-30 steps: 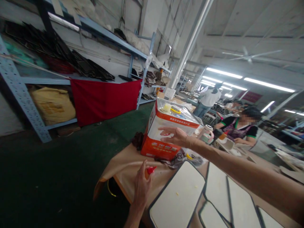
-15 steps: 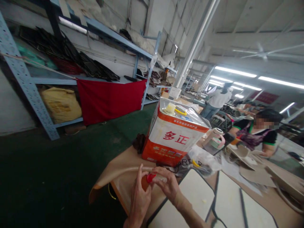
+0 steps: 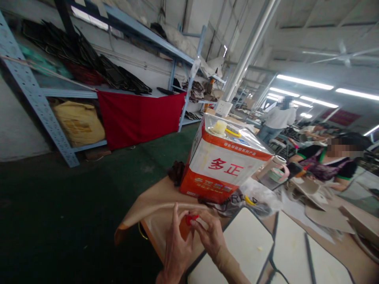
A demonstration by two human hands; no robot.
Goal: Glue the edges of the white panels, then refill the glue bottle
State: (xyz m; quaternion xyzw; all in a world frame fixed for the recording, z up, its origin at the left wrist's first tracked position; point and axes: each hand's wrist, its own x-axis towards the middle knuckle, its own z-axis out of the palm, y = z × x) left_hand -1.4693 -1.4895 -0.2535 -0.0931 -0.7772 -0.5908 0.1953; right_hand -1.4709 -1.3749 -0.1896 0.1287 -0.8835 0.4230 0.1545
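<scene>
Near the table's front left corner, my left hand (image 3: 178,244) is wrapped round a small orange bottle (image 3: 184,229). The bottle has a red cap (image 3: 192,219) at its top. My right hand (image 3: 211,236) pinches that cap with thumb and fingers. Just behind the hands stands a large red and white metal can (image 3: 220,169) with a pale yellow stopper on top. Cream panels with dark edges (image 3: 245,240) lie to the right of my right hand.
Clear plastic wrapping (image 3: 260,197) lies beside the can. A pink-handled cup (image 3: 278,173) stands behind it. A person (image 3: 328,165) sits across the table at the right; another stands farther back. Blue shelving (image 3: 85,93) with a red cloth (image 3: 142,118) is at the left.
The view has shifted a little, so the can and table appear farther right. The fingers of my right hand have curled round the red cap.
</scene>
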